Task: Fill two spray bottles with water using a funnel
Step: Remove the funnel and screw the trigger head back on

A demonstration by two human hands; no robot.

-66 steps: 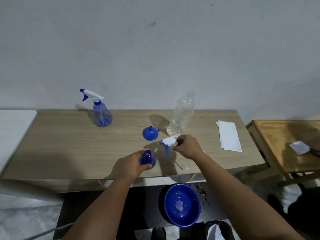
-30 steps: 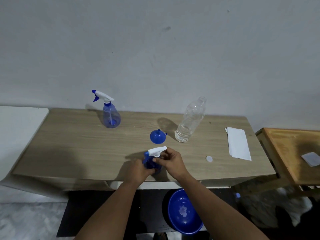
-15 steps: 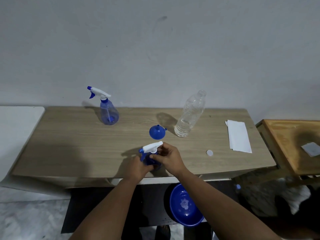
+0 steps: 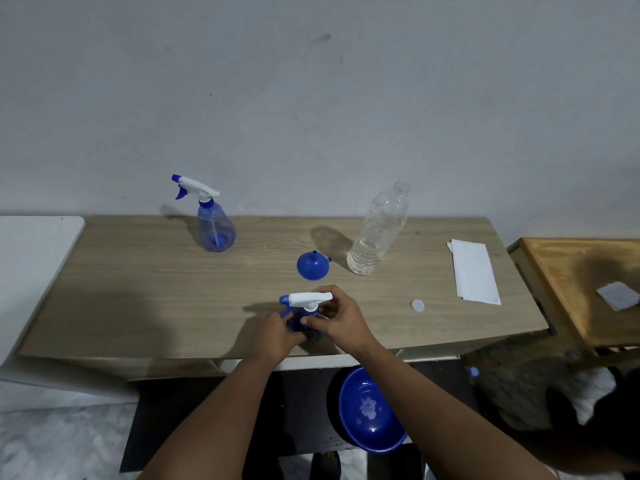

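At the worktop's [image 4: 138, 306] near edge, the left hand [image 4: 273, 336] grips the blue spray bottle [image 4: 298, 322]; the right hand [image 4: 341, 320] pinches its white trigger head [image 4: 308, 298].

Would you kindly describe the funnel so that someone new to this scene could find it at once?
Look at the long wooden table against the grey wall. Near its middle, just left of the uncapped clear water bottle and beyond the person's hands, sits the funnel. It is a small solid-blue cone resting mouth down, spout up, unlike the translucent, white-headed spray bottles.
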